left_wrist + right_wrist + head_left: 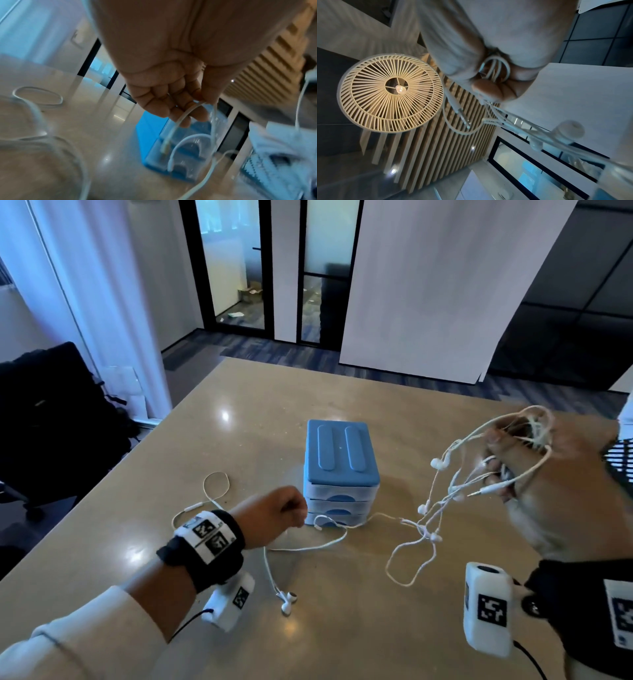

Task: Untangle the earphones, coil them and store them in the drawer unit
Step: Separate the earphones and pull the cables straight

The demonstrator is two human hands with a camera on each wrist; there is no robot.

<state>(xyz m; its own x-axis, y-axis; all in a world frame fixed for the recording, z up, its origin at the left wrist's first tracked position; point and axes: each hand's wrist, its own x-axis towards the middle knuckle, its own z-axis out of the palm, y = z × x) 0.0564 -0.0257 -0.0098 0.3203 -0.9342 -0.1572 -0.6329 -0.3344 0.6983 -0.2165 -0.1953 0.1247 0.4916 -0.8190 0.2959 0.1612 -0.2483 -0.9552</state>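
White tangled earphones (445, 505) hang from my right hand (524, 470), raised at the table's right; its fingers curl round several cable loops (494, 69), and a jack plug (458, 113) and an earbud (568, 129) dangle below. More white cable (308, 546) trails across the table to my left hand (274, 515), which pinches a strand (188, 112) just left of the blue drawer unit (340, 474). A pair of earbuds (287, 601) lies on the table near me. A cable loop (215, 484) lies further left. All the unit's drawers look closed.
The tan table (342, 638) carries only the drawer unit and cables. A dark chair with a bag (58, 419) stands off the left edge. Glass doors (260, 268) and a white panel (428, 285) are behind. A wicker lamp (390, 93) hangs overhead.
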